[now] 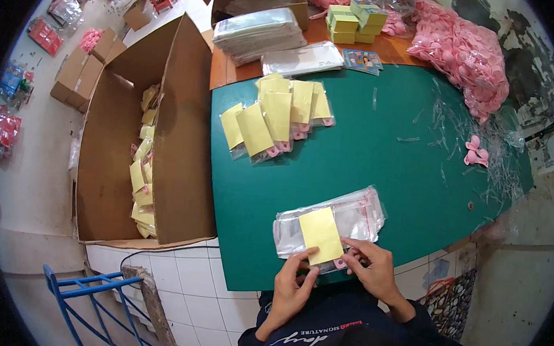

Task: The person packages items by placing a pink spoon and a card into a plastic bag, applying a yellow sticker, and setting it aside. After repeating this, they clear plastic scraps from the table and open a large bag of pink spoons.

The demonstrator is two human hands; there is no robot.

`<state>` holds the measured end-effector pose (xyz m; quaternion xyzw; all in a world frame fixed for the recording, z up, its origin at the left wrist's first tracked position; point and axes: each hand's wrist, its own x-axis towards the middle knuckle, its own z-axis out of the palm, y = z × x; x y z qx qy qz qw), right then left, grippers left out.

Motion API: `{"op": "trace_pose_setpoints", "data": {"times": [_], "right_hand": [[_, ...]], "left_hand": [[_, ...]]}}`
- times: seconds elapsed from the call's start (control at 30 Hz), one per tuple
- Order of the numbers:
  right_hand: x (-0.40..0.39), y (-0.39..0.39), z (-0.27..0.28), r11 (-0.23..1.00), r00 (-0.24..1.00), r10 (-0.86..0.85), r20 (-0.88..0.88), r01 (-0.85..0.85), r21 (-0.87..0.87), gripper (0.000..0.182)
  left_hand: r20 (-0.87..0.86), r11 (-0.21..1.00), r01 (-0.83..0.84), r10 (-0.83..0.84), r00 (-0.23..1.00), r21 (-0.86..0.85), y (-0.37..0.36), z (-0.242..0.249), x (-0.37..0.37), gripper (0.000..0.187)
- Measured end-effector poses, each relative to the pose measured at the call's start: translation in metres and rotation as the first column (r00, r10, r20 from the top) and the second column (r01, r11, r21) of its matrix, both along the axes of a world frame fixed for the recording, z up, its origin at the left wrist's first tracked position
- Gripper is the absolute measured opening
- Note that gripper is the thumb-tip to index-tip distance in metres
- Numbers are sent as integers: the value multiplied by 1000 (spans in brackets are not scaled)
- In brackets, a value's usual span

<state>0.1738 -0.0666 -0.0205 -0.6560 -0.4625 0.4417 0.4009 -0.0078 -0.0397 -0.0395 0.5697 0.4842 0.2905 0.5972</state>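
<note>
A yellow card point(321, 235) in a clear plastic sleeve lies over a stack of clear plastic bags point(289, 234) at the table's near edge. My left hand point(296, 284) pinches the lower left corner of this packet between thumb and fingers. On the other side, my right hand point(371, 268) has its fingers closed on the packet's right edge. A small pink piece point(340, 263) shows below the card, beside the right fingertips. Its full shape is hidden.
Finished-looking yellow-card packets point(254, 128) lie on the green table point(408, 200). A tall cardboard box point(186, 148) with similar packets stands left. Behind are bag stacks point(258, 31), card bundles point(356, 20), a bag of pink pieces point(462, 51) and plastic scraps point(502, 164).
</note>
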Motion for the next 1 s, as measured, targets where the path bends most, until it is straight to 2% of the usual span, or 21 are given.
{"op": "trace_pose_setpoints", "data": {"times": [0.07, 0.1, 0.13, 0.17, 0.2, 0.23, 0.3, 0.33, 0.4, 0.5, 0.53, 0.63, 0.67, 0.77, 0.87, 0.97, 1.0], "right_hand": [[15, 7, 9, 993, 981, 66, 180, -82, 83, 22], [31, 11, 4, 987, 940, 5, 342, -60, 151, 19], [52, 15, 0, 975, 870, -63, 489, -51, 217, 16], [73, 24, 6, 960, 829, -178, 530, 28, 279, 14], [97, 33, 14, 933, 777, -289, 559, 99, 346, 12], [125, 37, 20, 920, 724, -386, 572, 258, 295, 10], [207, 35, 0, 875, 455, -484, 747, 247, 417, 15], [248, 31, -10, 857, 314, -513, 799, 237, 457, 19], [314, 22, -25, 898, 235, -398, 887, 297, 325, 25], [343, 23, -29, 908, 152, -292, 944, 353, 224, 19], [363, 23, -37, 927, 230, -275, 933, 319, 195, 32], [367, 36, -29, 957, 156, -134, 979, 277, 86, 36], [367, 39, -33, 968, 170, -143, 975, 231, 101, 34], [380, 44, -38, 977, 272, -211, 939, 95, 191, 27], [376, 52, -35, 971, 502, -239, 831, 138, 196, 26], [354, 55, -27, 986, 565, -166, 808, 116, 121, 26], [333, 57, -17, 973, 639, -201, 743, 42, 227, 24]], "left_hand": [[-58, 996, 80, -78, 995, 40, 14, 13, 0, 47], [-42, 985, 152, -149, 988, 83, 26, 15, -1, 52], [-25, 980, 191, -190, 982, 51, 41, 23, -2, 52], [-10, 973, 228, -228, 974, 24, 60, 32, -2, 51], [3, 971, 212, -214, 977, 109, 82, 35, -2, 54], [16, 962, 191, -198, 980, 194, 103, 38, 1, 56], [96, 929, 18, -57, 994, 369, 142, 42, 13, 64], [46, 920, 19, -40, 998, 391, 149, 43, 10, 65], [-47, 901, 17, 4, 999, 434, 159, 46, 10, 67], [-73, 914, 88, -64, 995, 396, 141, 36, 7, 62], [-136, 927, 153, -112, 984, 343, 133, 39, 5, 56], [-173, 932, 162, -110, 979, 325, 122, 30, 1, 51], [-171, 933, 150, -98, 980, 328, 121, 33, 1, 46], [-193, 913, 178, -112, 975, 367, 122, 43, 4, 42], [-161, 901, 195, -142, 977, 389, 123, 53, 12, 37], [-165, 882, 217, -161, 973, 418, 125, 50, 22, 36], [-178, 864, 254, -194, 965, 435, 126, 49, 25, 36]]}}
